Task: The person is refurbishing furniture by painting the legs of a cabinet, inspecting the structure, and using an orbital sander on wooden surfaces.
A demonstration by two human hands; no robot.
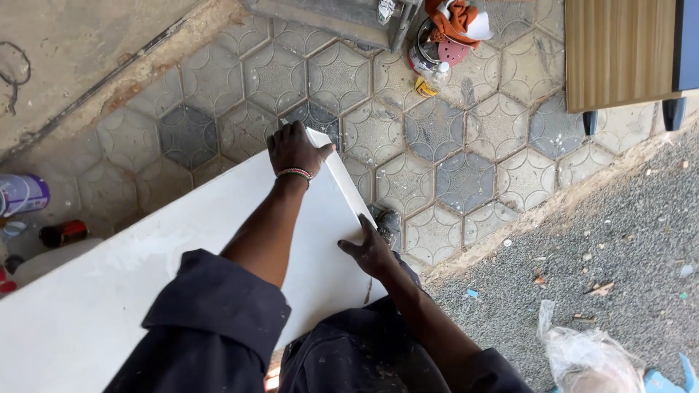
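Note:
A large white board (145, 269) lies tilted across my lap, reaching from the lower left up to the middle of the view. My left hand (295, 149) grips its far corner, fingers curled over the top edge, a beaded band on the wrist. My right hand (369, 249) presses against the board's right edge, thumb spread on the white face. Both arms wear dark rolled sleeves.
Hexagonal paving (437, 145) covers the ground, with gravel (619, 240) to the right. A plastic bottle (431, 76) and orange cloth (455, 18) lie at the top. A wooden cabinet (619, 51) stands top right. Paint tubs (22, 193) sit at left, a plastic bag (582, 356) bottom right.

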